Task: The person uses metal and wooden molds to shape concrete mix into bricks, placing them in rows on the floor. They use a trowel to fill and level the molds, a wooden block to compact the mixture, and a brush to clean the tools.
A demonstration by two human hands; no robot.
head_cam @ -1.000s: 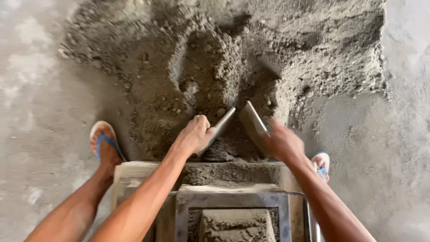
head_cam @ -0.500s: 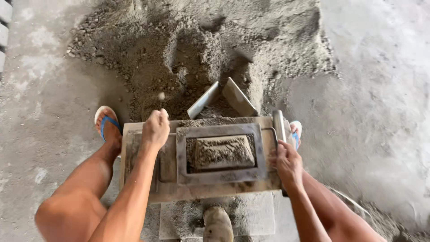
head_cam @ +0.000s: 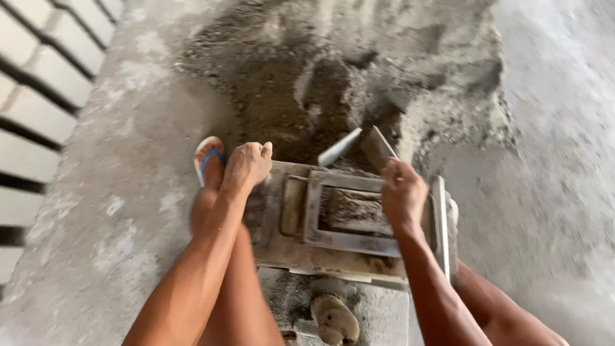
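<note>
Bare concrete floor (head_cam: 96, 211), with a heap of damp sand mix (head_cam: 333, 83) at the top. The block mould (head_cam: 349, 214) sits right below the heap, packed with mix. Left hand (head_cam: 248, 163) is fisted on its left edge, right hand (head_cam: 403, 192) has fingers curled on the right frame. Probably best to grip both sides evenly and keep it level.

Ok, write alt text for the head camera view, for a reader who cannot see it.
Seen from above, a person's left hand and right hand grip the two sides of a metal block mould holding damp grey mix. Behind it two flat metal blades stick out of a mound of sandy mix on a concrete floor. A foot in a blue-strapped sandal stands left of the mould.
</note>
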